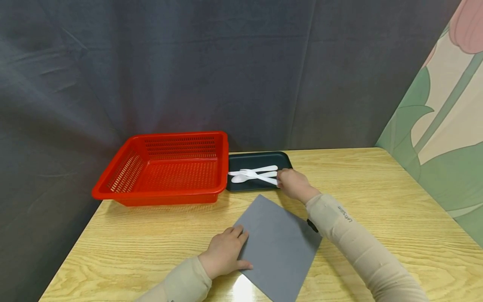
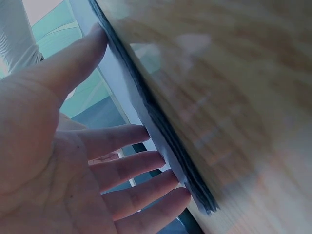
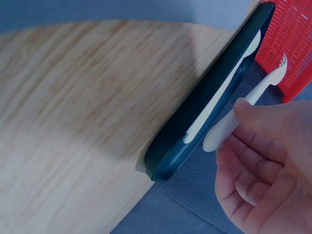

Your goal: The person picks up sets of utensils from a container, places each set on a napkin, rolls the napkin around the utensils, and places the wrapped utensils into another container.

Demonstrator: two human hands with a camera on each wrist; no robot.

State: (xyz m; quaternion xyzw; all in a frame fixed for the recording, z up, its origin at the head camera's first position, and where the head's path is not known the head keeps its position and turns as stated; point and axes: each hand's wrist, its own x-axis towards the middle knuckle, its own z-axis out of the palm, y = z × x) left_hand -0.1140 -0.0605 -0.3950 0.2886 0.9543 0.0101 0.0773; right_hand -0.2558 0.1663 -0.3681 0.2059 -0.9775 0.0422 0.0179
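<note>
My right hand [image 1: 296, 183] pinches the handle of a white plastic fork [image 3: 222, 130] between thumb and fingers. The fork is raised a little over the dark tray [image 1: 284, 158], its tines toward the red basket. In the tray lie a white spoon [image 1: 239, 179] and a white knife [image 1: 235, 173], partly covered by the fork in the head view. My left hand [image 1: 224, 251] rests on the left edge of a grey square of folded cloth [image 1: 277, 247], its fingers extended and spread. In the left wrist view, the cloth [image 2: 161, 124] shows several stacked layers along its edge.
A red plastic basket [image 1: 162, 193] with slotted walls stands left of the tray, against its side. The wooden table [image 1: 377, 201] runs back to a dark grey curtain [image 1: 264, 84]. A flower-painted wall [image 1: 449, 126] borders the right.
</note>
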